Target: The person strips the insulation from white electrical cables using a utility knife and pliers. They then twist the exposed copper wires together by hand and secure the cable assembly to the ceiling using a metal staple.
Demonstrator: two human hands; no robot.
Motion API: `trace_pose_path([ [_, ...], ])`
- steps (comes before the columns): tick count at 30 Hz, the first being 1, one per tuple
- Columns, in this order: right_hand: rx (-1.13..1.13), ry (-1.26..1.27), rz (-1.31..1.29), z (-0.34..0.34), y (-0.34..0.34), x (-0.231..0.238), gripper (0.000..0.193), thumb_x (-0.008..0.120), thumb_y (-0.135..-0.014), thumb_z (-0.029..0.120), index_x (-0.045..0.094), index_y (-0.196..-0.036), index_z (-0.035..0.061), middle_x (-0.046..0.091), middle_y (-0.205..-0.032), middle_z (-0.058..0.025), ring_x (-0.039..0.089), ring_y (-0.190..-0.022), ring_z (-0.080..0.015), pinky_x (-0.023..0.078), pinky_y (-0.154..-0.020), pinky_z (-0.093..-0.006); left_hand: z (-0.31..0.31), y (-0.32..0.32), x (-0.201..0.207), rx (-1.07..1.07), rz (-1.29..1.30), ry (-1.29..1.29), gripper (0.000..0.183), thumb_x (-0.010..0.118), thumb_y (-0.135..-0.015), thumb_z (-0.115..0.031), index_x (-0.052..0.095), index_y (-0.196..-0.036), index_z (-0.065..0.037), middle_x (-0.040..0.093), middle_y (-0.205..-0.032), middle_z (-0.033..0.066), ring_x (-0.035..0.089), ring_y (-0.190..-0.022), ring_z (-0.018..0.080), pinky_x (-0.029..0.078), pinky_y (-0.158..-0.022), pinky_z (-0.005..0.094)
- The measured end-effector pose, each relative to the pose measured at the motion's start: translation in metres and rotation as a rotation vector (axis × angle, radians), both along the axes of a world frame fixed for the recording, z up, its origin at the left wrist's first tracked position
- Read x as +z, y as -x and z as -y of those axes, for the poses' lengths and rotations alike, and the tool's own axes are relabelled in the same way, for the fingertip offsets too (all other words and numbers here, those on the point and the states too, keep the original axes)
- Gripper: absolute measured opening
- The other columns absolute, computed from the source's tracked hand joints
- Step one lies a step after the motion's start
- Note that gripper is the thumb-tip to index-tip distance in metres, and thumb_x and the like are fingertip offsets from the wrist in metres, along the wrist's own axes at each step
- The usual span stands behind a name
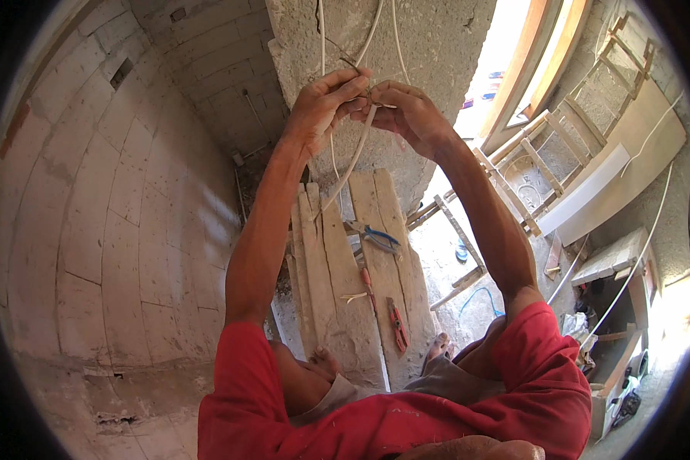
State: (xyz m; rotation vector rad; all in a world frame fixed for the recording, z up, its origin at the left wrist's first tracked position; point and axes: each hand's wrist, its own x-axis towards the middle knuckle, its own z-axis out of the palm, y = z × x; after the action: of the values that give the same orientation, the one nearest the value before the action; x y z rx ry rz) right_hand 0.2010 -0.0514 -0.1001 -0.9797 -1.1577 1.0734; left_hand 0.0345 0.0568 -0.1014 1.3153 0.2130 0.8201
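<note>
Both my hands are raised close together in front of a rough concrete column. My left hand (322, 107) pinches a thin dark wire (350, 63) between thumb and fingertips. My right hand (412, 115) is closed at the fingertips around the end of a white cable (353, 165). That cable runs from the fingers down toward the planks below. Where the wire and cable meet, the fingers hide the detail. Below, on a wooden plank bench (337, 330), lie blue-handled pliers (379, 238), a red screwdriver (369, 290) and a red-handled cutting tool (398, 326).
Several white cables (399, 42) hang along the concrete column (437, 61) ahead. A block wall (123, 215) stands on the left. To the right are a wooden ladder (548, 165), a leaning board (652, 130) and a wooden cabinet (617, 257). My bare feet rest beside the planks.
</note>
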Motion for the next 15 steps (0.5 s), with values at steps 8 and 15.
trace_pose_path([
  [8, 0.245, 0.049, -0.451, 0.002, -0.019, 0.0, 0.02, 0.049, -0.104, 0.018, 0.06, -0.101, 0.0019, 0.066, -0.088, -0.0078, 0.065, -0.078, -0.0204, 0.06, -0.076, -0.0406, 0.017, -0.004, 0.011, 0.182, -0.073, -0.402, 0.026, 0.068, -0.1, -0.024, 0.072, -0.114, -0.001, 0.073, -0.102, 0.0062, 0.07, -0.094, 0.0141, 0.056, -0.085, 0.0292],
  [15, -0.017, -0.008, -0.087, 0.014, 0.011, 0.02, 0.028, 0.053, -0.104, 0.025, 0.065, -0.105, -0.0005, 0.066, -0.089, -0.0098, 0.067, -0.08, -0.0193, 0.061, -0.08, -0.038, 0.009, 0.006, 0.004, -0.055, 0.153, -0.033, 0.022, 0.064, -0.101, -0.015, 0.07, -0.113, 0.002, 0.073, -0.102, 0.011, 0.069, -0.096, 0.0176, 0.056, -0.093, 0.0339],
])
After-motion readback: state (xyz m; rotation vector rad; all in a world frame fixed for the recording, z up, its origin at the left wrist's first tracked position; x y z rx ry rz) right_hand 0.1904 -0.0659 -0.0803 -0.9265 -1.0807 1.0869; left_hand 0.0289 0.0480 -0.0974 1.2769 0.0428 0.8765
